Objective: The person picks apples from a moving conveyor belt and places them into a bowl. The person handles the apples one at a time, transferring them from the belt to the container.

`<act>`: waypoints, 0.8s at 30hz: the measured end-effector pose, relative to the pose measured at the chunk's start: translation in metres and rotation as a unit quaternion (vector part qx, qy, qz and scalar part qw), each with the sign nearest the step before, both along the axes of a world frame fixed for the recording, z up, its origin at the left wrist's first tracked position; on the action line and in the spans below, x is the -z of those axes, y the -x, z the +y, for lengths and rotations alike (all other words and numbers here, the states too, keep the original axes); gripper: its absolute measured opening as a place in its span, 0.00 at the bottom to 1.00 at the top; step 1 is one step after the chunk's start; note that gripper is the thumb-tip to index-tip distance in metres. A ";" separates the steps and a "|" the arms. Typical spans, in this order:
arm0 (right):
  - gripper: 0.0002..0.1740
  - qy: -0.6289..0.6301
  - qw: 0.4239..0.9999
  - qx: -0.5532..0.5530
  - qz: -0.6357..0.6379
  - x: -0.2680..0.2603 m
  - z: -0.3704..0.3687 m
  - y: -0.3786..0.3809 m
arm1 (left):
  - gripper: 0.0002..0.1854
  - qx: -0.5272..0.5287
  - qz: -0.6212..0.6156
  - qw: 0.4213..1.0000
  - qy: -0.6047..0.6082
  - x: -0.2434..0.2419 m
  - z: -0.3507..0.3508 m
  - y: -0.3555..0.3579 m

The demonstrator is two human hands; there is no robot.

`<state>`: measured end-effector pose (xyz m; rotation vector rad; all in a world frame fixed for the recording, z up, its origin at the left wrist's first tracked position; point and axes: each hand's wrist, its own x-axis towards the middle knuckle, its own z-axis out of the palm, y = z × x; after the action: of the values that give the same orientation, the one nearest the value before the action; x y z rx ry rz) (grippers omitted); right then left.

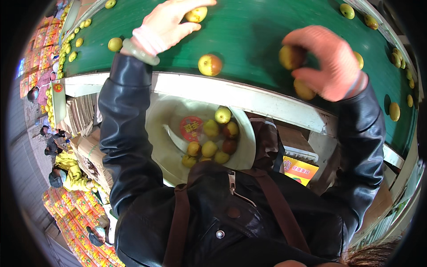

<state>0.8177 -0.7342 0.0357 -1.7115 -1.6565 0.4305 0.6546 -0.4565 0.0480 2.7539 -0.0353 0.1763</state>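
Note:
Both of my hands are over a green conveyor belt [247, 43] with yellow-green and reddish fruits, jujubes by their look. My left hand [166, 26], with a pale bangle at the wrist, curves its thumb and fingers around a yellow fruit [196, 14]; whether it grips it is unclear. My right hand [328, 63], blurred, curls beside a brownish fruit [290, 56], and I cannot tell if it holds it. Another fruit [304, 89] lies under its thumb. Between the hands a yellow-red fruit [210, 64] rests on the belt. Below the belt, a pale basin [245, 133] holds several fruits.
A white metal rail [213, 88] edges the belt on my side. More fruits lie along the far left and right. Stacked flat cardboard [80, 111] and a printed box [298, 168] sit below the rail. At left are several people, one in a yellow jacket [71, 172], and stacked orange cartons [75, 210].

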 end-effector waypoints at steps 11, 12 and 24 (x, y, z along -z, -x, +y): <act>0.30 -0.060 0.908 0.065 0.410 0.007 0.003 -0.001 | 0.47 -0.026 -0.076 0.897 0.435 -0.026 -0.043 0.045; 0.29 -0.059 0.915 0.045 0.396 0.008 0.003 -0.004 | 0.45 -0.043 -0.072 0.915 0.394 -0.031 -0.047 0.048; 0.20 0.084 0.874 0.090 0.470 -0.013 -0.006 0.000 | 0.21 -0.128 -0.074 0.971 0.190 -0.032 -0.037 0.068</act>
<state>0.8182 -0.7398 0.0490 -1.3787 -0.7518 1.1243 0.5869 -0.4930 0.0802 2.3484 0.2855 0.4115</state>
